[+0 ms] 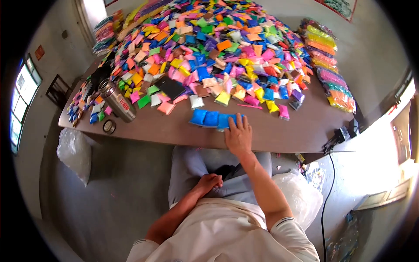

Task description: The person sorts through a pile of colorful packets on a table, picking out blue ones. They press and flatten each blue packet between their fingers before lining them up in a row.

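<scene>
A row of several blue packets (211, 118) lies near the front edge of the brown table (174, 131). My right hand (238, 134) rests on the right end of this row, palm down with its fingers stretched out, covering part of the last packet. In my lap lies my left hand (211, 181), its fingers curled; whether they hold anything is hidden. Behind the row rises a large pile of small coloured packets (209, 52). A yellow packet (222, 98) and a white packet (197, 101) lie at the pile's front edge.
A steel flask (117, 100) stands at the left, with its round lid (109, 126) by the table edge. Stacked bundles (329, 70) lie at the right, near a black device (347, 132) with a hanging cable. Plastic bags (75, 153) sit below the table on both sides.
</scene>
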The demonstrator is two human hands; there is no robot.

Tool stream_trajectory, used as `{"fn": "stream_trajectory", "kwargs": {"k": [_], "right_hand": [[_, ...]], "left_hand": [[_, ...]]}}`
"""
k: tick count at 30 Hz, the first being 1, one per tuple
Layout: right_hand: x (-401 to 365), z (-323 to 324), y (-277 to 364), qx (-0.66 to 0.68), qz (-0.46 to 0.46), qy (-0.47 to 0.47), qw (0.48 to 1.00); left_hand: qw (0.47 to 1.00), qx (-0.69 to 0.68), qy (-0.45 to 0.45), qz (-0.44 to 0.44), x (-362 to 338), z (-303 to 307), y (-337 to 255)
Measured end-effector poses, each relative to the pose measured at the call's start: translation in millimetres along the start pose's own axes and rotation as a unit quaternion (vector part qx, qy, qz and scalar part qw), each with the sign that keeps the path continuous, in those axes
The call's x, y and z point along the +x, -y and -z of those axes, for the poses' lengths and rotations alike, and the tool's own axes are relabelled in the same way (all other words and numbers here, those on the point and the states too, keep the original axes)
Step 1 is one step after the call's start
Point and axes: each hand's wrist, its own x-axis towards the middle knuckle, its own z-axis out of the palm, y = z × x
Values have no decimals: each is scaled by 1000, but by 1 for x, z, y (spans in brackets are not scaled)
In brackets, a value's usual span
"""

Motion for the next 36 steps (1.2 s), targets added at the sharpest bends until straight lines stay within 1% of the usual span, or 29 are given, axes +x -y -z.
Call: {"fn": "stream_trajectory", "kwargs": {"k": [2, 4, 5, 6, 8, 9, 11, 12, 14, 15, 17, 19, 20, 22, 24, 26, 29, 30, 32, 34, 36], "right_hand": [[0, 0, 2, -11, -9, -16, 1000], [2, -2, -1, 39, -19, -49, 998], [4, -1, -2, 62, -24, -66, 996], [6, 1, -6, 57, -29, -71, 995], [13, 7, -15, 122, -41, -124, 984], [17, 11, -22, 119, -44, -126, 984], [27, 24, -44, 183, -37, -130, 974], [31, 24, -55, 181, -38, -130, 974], [40, 18, -80, 118, -66, -279, 951], [45, 22, -91, 118, -66, -279, 951], [57, 33, -119, 131, -134, -267, 945], [71, 36, -158, 94, -138, -220, 961], [77, 40, -169, 96, -136, -217, 962], [87, 43, -188, 116, -148, -227, 956], [99, 38, -207, 109, -151, -214, 959], [107, 33, -219, 103, -152, -199, 963], [115, 35, -224, 81, -211, -150, 963], [118, 33, -227, 85, -211, -146, 963], [118, 27, -230, 51, -240, -137, 960], [120, 26, -229, 46, -264, -110, 957], [121, 29, -223, 30, -261, -113, 958]], "left_hand": [[1000, -18, -10, 4, 1, 2, 4], [1000, -4, 8, 3, 1, 3, 1], [1000, -2, 0, 11, 0, 3, 0], [1000, 0, -11, 19, -1, 4, 1], [1000, 5, -1, 18, 1, 5, 2], [1000, 9, -6, 25, -2, 3, -2], [999, 14, -7, 32, -3, 2, -4], [999, 20, -9, 31, -3, 2, -4], [999, 26, -10, 28, -3, 1, -5], [999, 23, -8, 29, -4, 1, -7], [999, 21, -8, 29, -4, 1, -8], [999, 46, 7, 14, -4, 1, -7], [999, 44, 3, 15, -4, 2, -4], [999, 27, 13, -29, -1, 2, 3], [999, 27, 11, -34, 3, 2, 8], [999, 27, 7, -38, 3, 1, 9], [999, 34, 8, -28, 3, 0, 8], [999, 34, 3, -25, 4, 0, 6], [999, 42, 4, -32, 1, -2, 5], [999, 39, -7, -29, -2, -1, 2], [999, 42, 5, -30, -3, -2, 1]]}}
